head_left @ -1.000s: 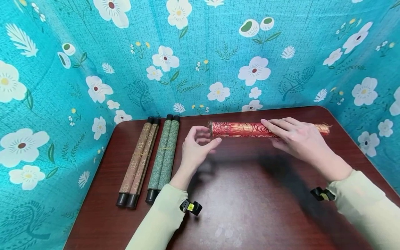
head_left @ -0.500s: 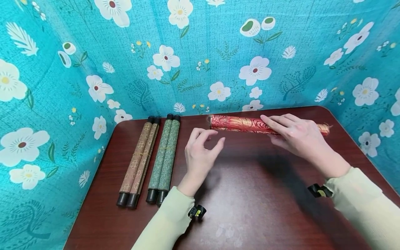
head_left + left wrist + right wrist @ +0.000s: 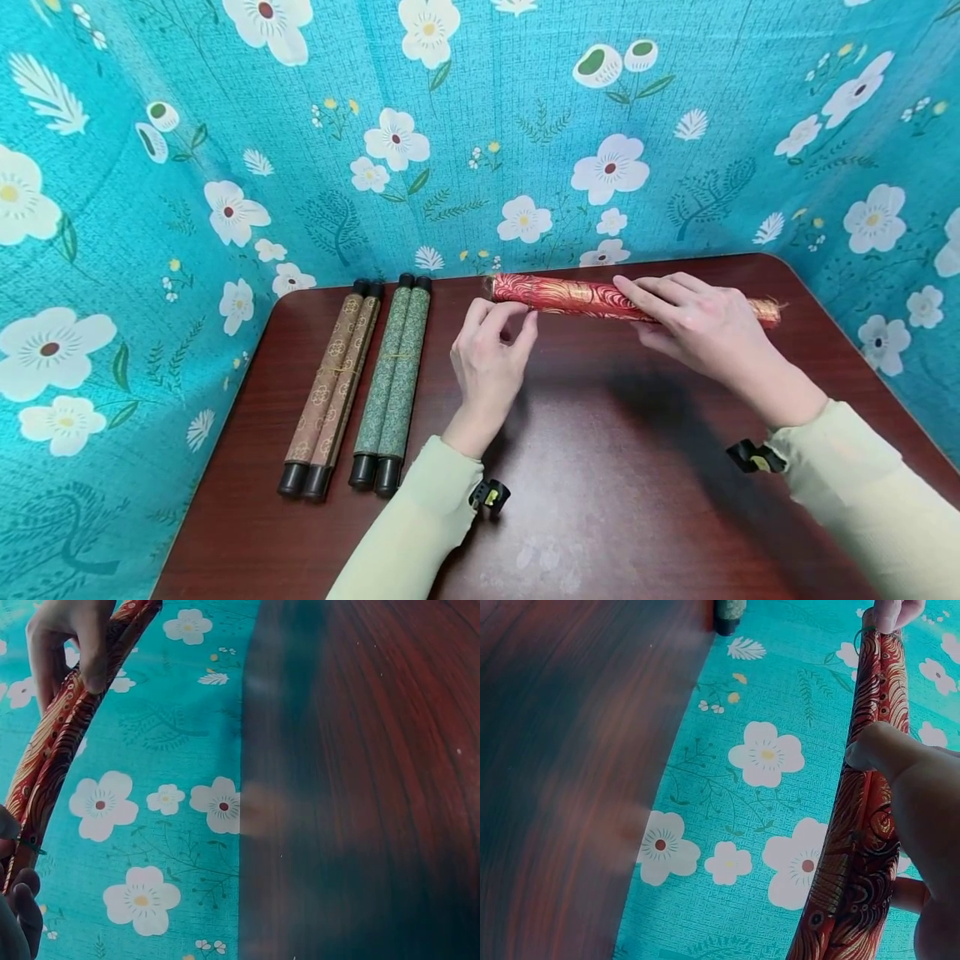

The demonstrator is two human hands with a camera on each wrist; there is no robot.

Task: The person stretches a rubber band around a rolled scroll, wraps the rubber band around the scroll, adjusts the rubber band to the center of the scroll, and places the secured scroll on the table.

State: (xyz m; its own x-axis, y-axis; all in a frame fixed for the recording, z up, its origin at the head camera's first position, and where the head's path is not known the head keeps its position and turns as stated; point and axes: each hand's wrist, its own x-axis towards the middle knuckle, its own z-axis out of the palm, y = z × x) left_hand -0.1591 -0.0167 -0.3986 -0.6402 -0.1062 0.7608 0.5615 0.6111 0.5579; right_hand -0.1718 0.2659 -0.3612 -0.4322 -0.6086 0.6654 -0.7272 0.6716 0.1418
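A long red-and-gold brocade pouch (image 3: 573, 297) is held lengthwise above the far part of the table, its left end slightly higher. My right hand (image 3: 708, 333) grips it right of the middle, thumb on the near side and fingers over the top. Near the left end, my left hand (image 3: 489, 367) pinches the lower edge between thumb and fingertips. A thin dark cord (image 3: 34, 848) shows by those fingertips in the left wrist view. The right wrist view shows a seam running along the pouch (image 3: 866, 690). Frayed threads stick out at both ends.
On the left of the dark wooden table (image 3: 585, 517) lie two tied double-roller scrolls with black end caps, one brown (image 3: 333, 375) and one green (image 3: 397, 358). A turquoise flowered curtain (image 3: 480, 158) surrounds the back and sides.
My left hand first came away from the pouch's left end, then moved right and pinched its lower edge. The left end of the pouch has risen. My right hand keeps its grip.
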